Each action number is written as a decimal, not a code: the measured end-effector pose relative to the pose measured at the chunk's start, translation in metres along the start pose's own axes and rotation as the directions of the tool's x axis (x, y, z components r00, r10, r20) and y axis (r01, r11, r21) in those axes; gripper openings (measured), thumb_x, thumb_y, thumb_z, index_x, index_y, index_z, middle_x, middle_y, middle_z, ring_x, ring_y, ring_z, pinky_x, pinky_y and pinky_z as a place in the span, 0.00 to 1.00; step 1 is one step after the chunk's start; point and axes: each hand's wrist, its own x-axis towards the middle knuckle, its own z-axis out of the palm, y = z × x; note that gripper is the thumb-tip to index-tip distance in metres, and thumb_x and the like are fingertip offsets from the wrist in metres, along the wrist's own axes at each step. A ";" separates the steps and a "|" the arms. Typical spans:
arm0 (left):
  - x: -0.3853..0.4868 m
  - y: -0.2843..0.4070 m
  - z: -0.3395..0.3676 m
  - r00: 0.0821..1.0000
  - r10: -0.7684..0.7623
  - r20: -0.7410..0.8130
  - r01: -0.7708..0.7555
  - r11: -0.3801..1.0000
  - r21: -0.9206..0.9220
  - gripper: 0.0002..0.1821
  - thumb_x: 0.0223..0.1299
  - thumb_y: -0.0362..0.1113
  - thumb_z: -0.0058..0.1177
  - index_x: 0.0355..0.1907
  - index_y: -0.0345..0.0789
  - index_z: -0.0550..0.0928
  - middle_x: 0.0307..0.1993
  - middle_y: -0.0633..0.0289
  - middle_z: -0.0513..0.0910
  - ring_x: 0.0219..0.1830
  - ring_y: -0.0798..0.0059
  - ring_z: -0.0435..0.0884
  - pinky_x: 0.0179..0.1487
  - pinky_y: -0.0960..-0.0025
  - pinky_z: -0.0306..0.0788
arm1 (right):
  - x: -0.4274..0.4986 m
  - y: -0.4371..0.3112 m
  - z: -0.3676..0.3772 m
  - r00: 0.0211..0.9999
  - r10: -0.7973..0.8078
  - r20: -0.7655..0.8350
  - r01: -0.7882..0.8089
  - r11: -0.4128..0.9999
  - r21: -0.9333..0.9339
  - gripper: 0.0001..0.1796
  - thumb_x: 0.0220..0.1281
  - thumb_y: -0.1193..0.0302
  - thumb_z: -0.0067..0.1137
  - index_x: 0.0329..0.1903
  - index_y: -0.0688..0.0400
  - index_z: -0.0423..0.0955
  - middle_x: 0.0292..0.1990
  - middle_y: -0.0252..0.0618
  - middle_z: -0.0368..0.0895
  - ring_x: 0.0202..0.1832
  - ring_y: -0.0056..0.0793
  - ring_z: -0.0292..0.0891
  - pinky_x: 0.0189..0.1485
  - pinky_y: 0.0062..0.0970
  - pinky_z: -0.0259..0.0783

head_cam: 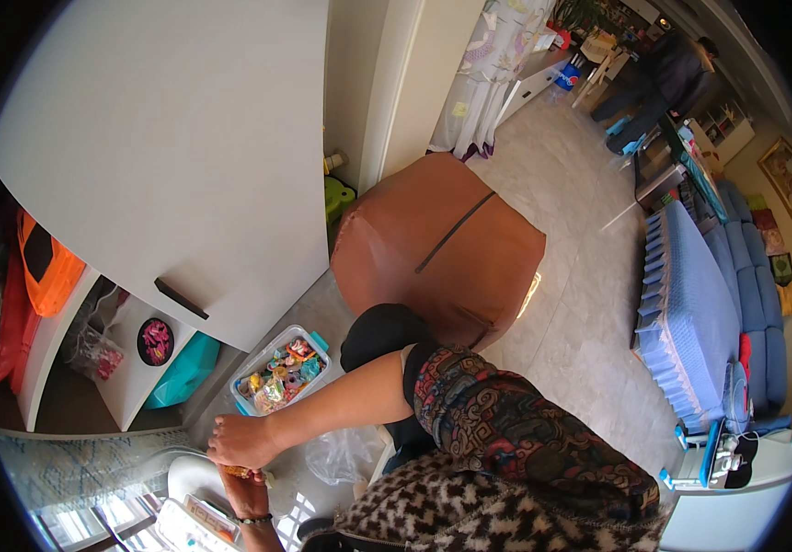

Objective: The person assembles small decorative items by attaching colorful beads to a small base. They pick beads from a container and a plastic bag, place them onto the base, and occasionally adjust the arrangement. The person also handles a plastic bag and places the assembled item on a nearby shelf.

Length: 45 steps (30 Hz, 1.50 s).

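My right hand (pixel 244 441), below a dark patterned sleeve, is closed over a small yellow-brown object (pixel 237 471) at lower left. Just under it my left hand (pixel 244 493), with a beaded bracelet (pixel 256 519) on the wrist, grips the same object from below. The fingers hide most of it, so its kind cannot be told. Beyond my right forearm a clear plastic box (pixel 236 392) with teal latches stands on the floor, filled with small colourful toys and trinkets (pixel 285 372). A crumpled clear plastic bag (pixel 339 455) lies below that forearm.
A brown leather-like pouf (pixel 430 228) stands ahead. At left are a white cabinet door (pixel 182 152) and open shelves (pixel 103 386) with an orange toy car (pixel 47 265). A white container (pixel 192 524) sits at lower left. A person (pixel 665 90) stands far off near a blue sofa (pixel 748 269).
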 end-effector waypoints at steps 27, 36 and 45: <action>0.001 -0.008 -0.017 0.999 -0.031 0.028 0.032 0.999 -0.031 0.17 0.73 0.50 0.41 0.47 0.42 0.78 0.35 0.69 0.84 0.31 0.79 0.82 0.32 0.81 0.77 | 0.001 -0.001 0.010 0.999 -0.018 0.045 0.015 0.997 0.072 0.09 0.54 0.66 0.52 0.29 0.58 0.76 0.29 0.40 0.81 0.35 0.39 0.80 0.46 0.41 0.67; 0.000 0.001 -0.006 0.999 -0.034 0.033 0.034 0.999 0.024 0.19 0.73 0.53 0.39 0.49 0.43 0.76 0.36 0.70 0.83 0.32 0.80 0.82 0.30 0.80 0.76 | 0.000 0.005 0.001 1.000 0.000 0.026 -0.001 0.998 0.059 0.15 0.45 0.63 0.63 0.34 0.58 0.75 0.31 0.40 0.82 0.36 0.38 0.81 0.47 0.41 0.67; 0.000 -0.001 -0.009 0.998 -0.060 0.005 0.060 0.996 0.062 0.17 0.74 0.50 0.37 0.49 0.43 0.76 0.37 0.70 0.83 0.33 0.78 0.82 0.32 0.75 0.77 | 0.001 0.000 -0.003 0.983 -0.095 -0.155 0.098 0.995 0.013 0.11 0.44 0.61 0.64 0.28 0.54 0.76 0.34 0.37 0.77 0.44 0.36 0.74 0.50 0.38 0.64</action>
